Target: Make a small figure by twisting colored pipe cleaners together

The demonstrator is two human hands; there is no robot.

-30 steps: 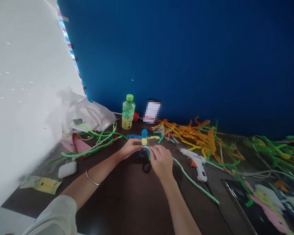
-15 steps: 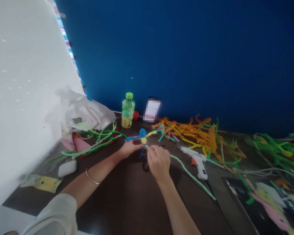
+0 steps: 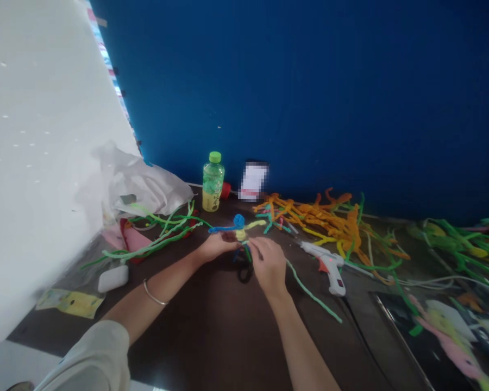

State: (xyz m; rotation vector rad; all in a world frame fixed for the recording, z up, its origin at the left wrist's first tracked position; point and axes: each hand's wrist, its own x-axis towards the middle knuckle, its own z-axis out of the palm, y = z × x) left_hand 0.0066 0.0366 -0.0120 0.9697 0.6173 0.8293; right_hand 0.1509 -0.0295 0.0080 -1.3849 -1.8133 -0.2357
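My left hand (image 3: 217, 246) is closed on a small pipe-cleaner figure (image 3: 240, 234) with a blue coiled head, one blue arm, one yellow arm and a yellow wrapped body. At the figure's lower body, my right hand (image 3: 269, 262) pinches a pale green pipe cleaner (image 3: 314, 296), whose long free end trails out to the right over the table. Blue and green legs hang below the fingers, partly hidden. A dark ring-shaped thing lies under the hands.
A green-capped bottle (image 3: 213, 184) and a phone (image 3: 254, 180) stand at the back. Orange pipe cleaners (image 3: 330, 217) pile up behind a white glue gun (image 3: 328, 266) with a cord. Green pipe cleaners (image 3: 158, 244), a white case (image 3: 113, 278) and a plastic bag (image 3: 155, 187) lie left.
My right hand has shifted slightly right and down, and the pale green pipe cleaner's free end has drawn in, closer to the hand. The left hand still holds the figure.
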